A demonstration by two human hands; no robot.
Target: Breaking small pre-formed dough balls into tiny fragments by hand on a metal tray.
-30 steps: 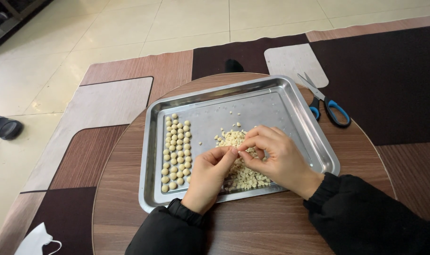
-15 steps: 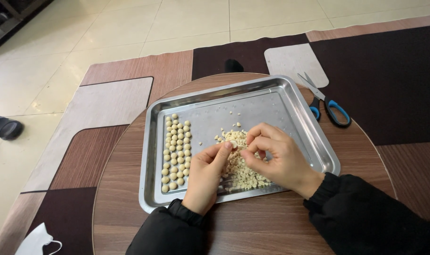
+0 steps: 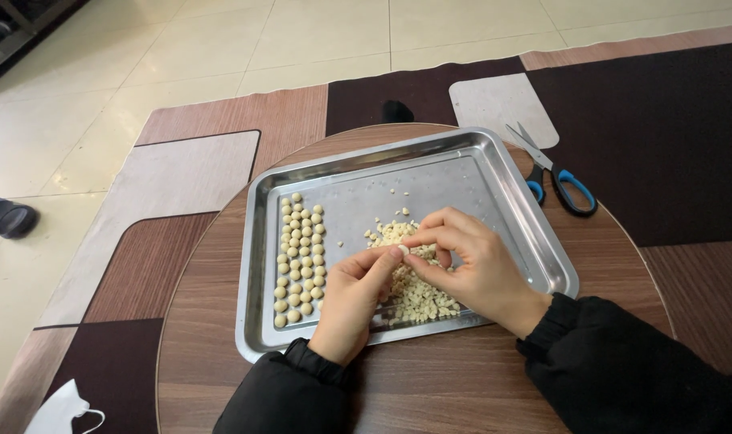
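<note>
Pale floor tiles and a brown patchwork rug (image 3: 181,173) lie under a round wooden table (image 3: 221,321), with blue-handled scissors (image 3: 560,177) near its right edge. Both arms in black sleeves reach over a shiny metal tray (image 3: 261,241), where the left hand (image 3: 351,297) and right hand (image 3: 470,265) meet, fingertips pinching one small pale ball (image 3: 403,251) between them. Inside the tray, neat rows of little round balls (image 3: 297,257) sit on the left, and a heap of pale crumbs (image 3: 414,293) lies under the hands.
</note>
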